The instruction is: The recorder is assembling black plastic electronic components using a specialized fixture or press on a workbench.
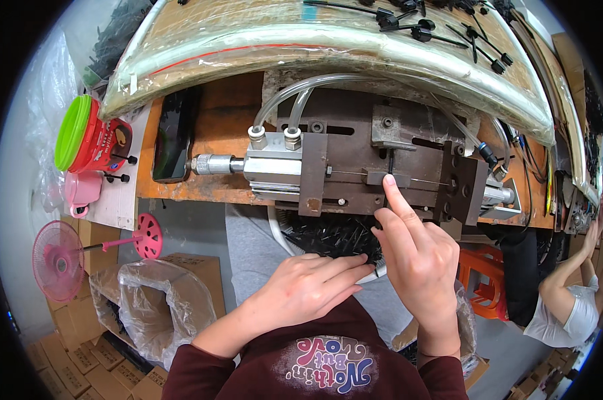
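A brown metal clamping fixture [355, 153] lies across the wooden bench in front of me. A thin black plastic rod [391, 162] stands in line with its middle block. My right hand [418, 257] is at the fixture's front edge, its index fingertip on the rod's near end. The thumb and other fingers are curled together below; they hide whatever part of the rod lies there. My left hand [308, 287] is open and empty, fingers stretched out towards the right. It hovers at the near side of a heap of thin black parts [335, 237] over my lap.
Air cylinders [273, 167] with clear hoses [315, 81] flank the fixture. Behind it, a film-covered tray [248, 63] carries black knobbed stems [421, 32]. Left are a phone [173, 143], red-green bucket [91, 137], pink cup [83, 190] and fan [59, 260]. A co-worker's arm [568, 287] shows right.
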{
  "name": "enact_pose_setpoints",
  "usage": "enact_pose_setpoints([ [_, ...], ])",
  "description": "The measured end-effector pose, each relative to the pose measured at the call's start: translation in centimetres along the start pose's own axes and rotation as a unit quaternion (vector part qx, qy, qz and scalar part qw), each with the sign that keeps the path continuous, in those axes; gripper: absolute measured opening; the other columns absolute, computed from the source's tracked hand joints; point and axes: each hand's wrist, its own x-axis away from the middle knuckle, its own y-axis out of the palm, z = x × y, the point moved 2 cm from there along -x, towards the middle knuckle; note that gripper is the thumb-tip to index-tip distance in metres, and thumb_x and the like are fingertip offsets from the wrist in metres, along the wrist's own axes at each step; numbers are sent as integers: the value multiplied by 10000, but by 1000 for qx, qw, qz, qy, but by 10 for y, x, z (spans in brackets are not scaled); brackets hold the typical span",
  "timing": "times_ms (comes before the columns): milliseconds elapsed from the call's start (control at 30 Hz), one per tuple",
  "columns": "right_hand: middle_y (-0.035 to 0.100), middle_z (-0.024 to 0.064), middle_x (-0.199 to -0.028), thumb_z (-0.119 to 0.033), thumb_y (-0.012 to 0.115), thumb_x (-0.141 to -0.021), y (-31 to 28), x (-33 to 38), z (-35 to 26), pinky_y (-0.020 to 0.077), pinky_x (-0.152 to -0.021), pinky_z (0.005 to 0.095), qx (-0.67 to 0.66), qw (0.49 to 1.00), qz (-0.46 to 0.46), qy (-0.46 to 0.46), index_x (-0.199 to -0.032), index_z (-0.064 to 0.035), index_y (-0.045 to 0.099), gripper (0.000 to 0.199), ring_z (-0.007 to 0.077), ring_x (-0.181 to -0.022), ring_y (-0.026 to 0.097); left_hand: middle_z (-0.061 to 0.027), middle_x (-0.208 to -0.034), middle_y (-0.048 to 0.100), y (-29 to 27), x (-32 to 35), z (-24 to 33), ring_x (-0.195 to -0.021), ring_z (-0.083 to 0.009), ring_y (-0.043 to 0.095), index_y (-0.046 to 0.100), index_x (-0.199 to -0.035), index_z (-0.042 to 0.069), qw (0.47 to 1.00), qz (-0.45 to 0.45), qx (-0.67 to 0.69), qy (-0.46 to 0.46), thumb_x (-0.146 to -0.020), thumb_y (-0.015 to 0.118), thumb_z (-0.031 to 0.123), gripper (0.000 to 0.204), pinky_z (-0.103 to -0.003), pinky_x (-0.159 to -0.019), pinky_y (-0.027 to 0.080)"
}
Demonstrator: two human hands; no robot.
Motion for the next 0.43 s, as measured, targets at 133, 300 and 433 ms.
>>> enact_pose_setpoints([
  [133, 652, 156, -1229, 19, 740, -683, -1, -2, -4, 479, -530, 307, 1, 1000, -9, 6, -910, -6, 625, 255, 219, -542, 591, -80, -970, 736, -24, 7, 1, -629, -157, 653, 722, -950, 27, 994, 92, -3, 52, -849, 676, 95, 130, -272, -534, 479],
  [300, 650, 169, -1228, 23, 730, -701, -2, 0, -3, 497, -555, 313, 11, 1000, -1, 8, -912, 1, 624, 237, 238, -580, 621, -89, -791, 716, -79, 33, -19, -613, -189, 638, 698, -843, 10, 932, 345, -105, -16, -827, 569, -18, 133, -293, -568, 484],
  [433, 644, 192, -1232, 1, 735, -729, 4, 5, -1, 524, -602, 300, -45, 999, 21, 3, -916, 0, 636, 212, 235, -624, 653, -64, -915, 682, -118, 48, -82, -861, -196, 640, 644, -936, 1, 842, 501, -75, -186, -951, 550, 41, 103, -272, -793, 491],
])
